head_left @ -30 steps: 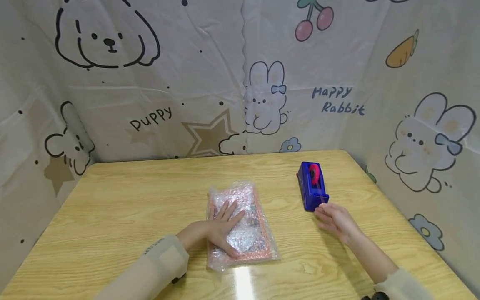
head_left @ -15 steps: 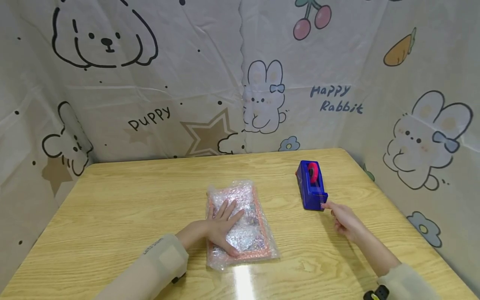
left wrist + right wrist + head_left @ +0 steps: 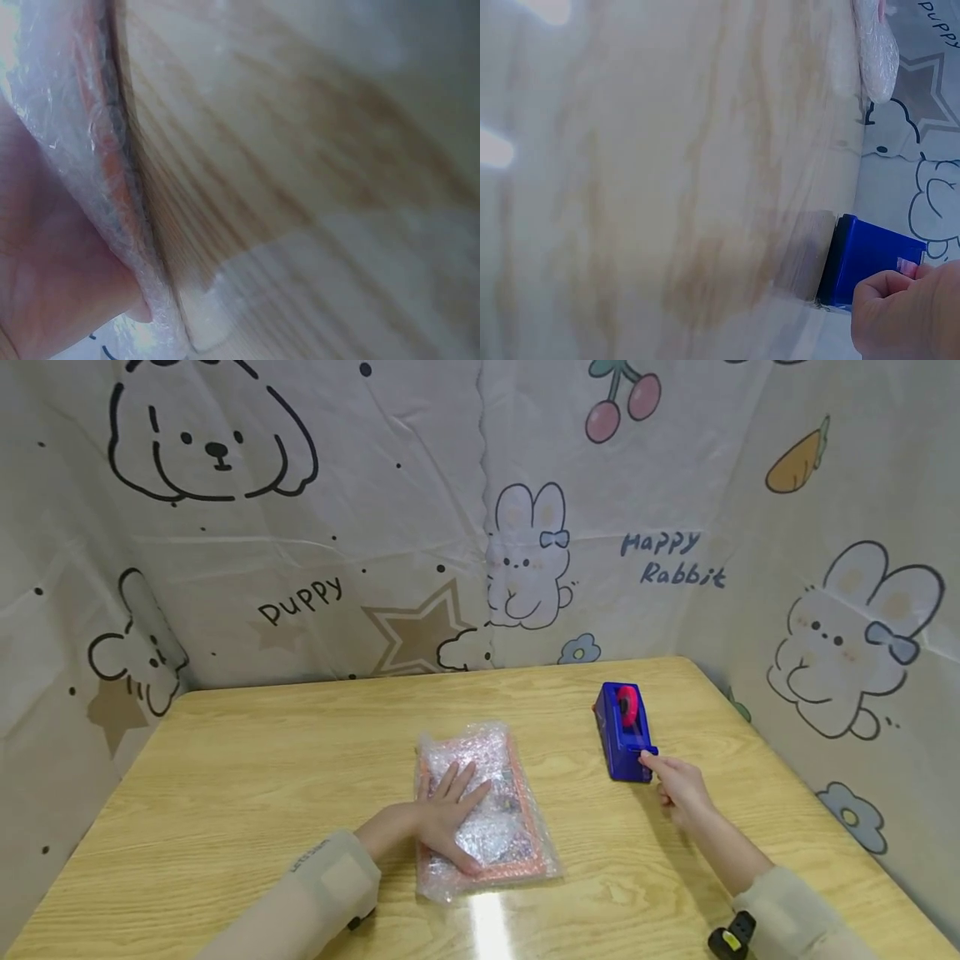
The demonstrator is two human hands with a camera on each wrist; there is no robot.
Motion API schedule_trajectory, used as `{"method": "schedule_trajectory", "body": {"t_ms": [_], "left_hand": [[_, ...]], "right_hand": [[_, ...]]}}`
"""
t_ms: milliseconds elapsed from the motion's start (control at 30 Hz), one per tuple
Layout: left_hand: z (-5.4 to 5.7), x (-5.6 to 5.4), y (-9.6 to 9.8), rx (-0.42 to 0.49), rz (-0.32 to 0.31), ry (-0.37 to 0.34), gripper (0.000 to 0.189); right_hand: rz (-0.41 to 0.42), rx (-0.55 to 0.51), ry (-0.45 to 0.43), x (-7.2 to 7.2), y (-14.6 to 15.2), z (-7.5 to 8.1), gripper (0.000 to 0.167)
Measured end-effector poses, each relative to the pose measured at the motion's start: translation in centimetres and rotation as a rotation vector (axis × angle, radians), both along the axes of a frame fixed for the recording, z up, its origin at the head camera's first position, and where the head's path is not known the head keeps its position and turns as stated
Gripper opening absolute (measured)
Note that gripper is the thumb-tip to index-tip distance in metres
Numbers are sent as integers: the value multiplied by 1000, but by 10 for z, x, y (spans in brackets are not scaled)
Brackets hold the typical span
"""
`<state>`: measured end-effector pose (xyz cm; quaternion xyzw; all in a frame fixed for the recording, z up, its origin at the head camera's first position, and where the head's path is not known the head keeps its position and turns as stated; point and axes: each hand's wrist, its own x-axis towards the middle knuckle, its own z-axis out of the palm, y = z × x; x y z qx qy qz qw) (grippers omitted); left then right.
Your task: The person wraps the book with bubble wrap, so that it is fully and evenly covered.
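An orange-edged flat rectangular item in bubble wrap (image 3: 491,810) lies on the table, its printed face blurred by the plastic. My left hand (image 3: 448,822) rests on it with the fingers spread. In the left wrist view, part of that hand (image 3: 52,255) lies against the wrap's edge. To the right stands a blue tape dispenser (image 3: 617,752) with a pink tape roll (image 3: 628,703) in it. At its front end my right hand (image 3: 682,785) pinches the end of the tape. The right wrist view has a pink bit of tape (image 3: 906,266) at the curled fingers.
The wooden table (image 3: 285,743) ends at a printed cloth backdrop (image 3: 420,527) behind it and on both sides. A bright reflection lies on the table below the wrapped item. A black watch-like band (image 3: 733,935) is on the right wrist.
My right hand lifted off the dispenser's front slightly to the right, then came back to it, with the fingers now curled in a pinch. The left hand and the wrapped item have stayed put.
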<state>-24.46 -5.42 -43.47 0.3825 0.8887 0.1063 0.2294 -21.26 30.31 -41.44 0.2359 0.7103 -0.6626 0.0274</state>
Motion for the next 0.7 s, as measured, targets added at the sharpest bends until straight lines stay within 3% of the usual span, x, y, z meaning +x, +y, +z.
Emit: {"method": "schedule_trajectory", "body": {"t_ms": [467,700], "left_hand": [[1,0,0,-10,5,4,115],[1,0,1,-17,0,-1,116]], "right_hand": [[-25,79,20,-3,-4,-1,15],[-6,99,30,-4,-2,-3,28]]}}
